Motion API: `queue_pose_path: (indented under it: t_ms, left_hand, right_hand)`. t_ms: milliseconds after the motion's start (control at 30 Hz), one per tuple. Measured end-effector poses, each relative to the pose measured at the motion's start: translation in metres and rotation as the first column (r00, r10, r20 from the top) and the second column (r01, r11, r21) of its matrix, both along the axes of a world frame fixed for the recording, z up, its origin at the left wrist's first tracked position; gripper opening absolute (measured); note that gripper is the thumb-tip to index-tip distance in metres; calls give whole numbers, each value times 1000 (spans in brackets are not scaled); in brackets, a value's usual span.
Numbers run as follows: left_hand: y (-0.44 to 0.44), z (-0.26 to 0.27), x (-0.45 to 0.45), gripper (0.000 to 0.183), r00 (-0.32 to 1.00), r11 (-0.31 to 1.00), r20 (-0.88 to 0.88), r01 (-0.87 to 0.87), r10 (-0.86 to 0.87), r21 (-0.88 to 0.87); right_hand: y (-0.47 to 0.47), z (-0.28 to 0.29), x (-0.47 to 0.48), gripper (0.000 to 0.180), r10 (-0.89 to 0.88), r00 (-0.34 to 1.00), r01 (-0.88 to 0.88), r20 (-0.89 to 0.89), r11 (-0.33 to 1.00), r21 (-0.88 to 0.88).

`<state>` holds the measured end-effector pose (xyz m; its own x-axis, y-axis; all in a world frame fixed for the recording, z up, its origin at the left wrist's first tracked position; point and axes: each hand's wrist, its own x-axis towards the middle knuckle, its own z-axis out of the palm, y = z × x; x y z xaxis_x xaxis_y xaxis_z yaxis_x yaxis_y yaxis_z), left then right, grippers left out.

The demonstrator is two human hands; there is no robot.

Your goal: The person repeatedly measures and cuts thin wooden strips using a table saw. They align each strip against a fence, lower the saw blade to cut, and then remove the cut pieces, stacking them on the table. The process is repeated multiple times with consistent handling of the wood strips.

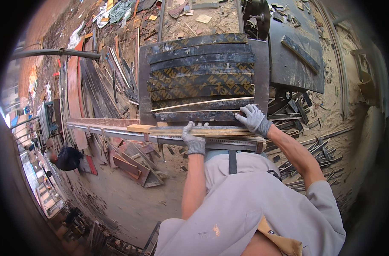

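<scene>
Both hands wear grey knit gloves. My left hand [193, 138] grips a stack of narrow plywood strips [220, 131], its thumb and fingers around the near and far edges. At the right end of that stack is my right hand [252, 120], its fingertips touching the end of a dark film-faced strip [197, 116]. Beyond lie several film-faced plywood strips [200, 76] side by side on a metal table [261, 64]. A long metal rail with a measuring scale [232, 140] runs along the near edge, close to my waist.
A round machine wheel [263, 19] stands beside a second metal table [293, 54], which holds a loose strip [300, 54]. Long boards [74, 86] lean at left, with board offcuts [133, 163] on the floor. A person in dark clothes [68, 157] is at far left.
</scene>
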<state>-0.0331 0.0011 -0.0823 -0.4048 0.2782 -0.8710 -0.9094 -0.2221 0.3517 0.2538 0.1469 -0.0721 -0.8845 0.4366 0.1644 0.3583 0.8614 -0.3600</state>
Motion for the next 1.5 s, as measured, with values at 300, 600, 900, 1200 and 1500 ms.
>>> queue_pose_path:
  t_ms: [300, 600, 900, 1200, 1500]
  left_hand:
    - [-6, 2, -3, 23, 997, 987, -35, 61, -67, -150]
    - [6, 3, -4, 32, 998, 987, -52, 32, -41, -158]
    - [25, 7, 10, 47, 997, 953, -73, 13, -37, -302]
    - [22, 12, 3, 27, 998, 955, -55, 10, -28, -295]
    - [16, 5, -4, 17, 997, 985, -47, 47, -55, -164]
  right_hand:
    - [-3, 12, 9, 30, 47, 997, -44, 64, 998, -45]
    - [15, 17, -74, 50, -196, 975, 202, 104, 978, -50]
    - [17, 26, -60, 17, -205, 975, 198, -90, 977, -80]
    - [27, 4, -60, 23, -121, 983, 107, 141, 989, 106]
    - [21, 21, -36, 35, -427, 900, 436, 89, 891, -124]
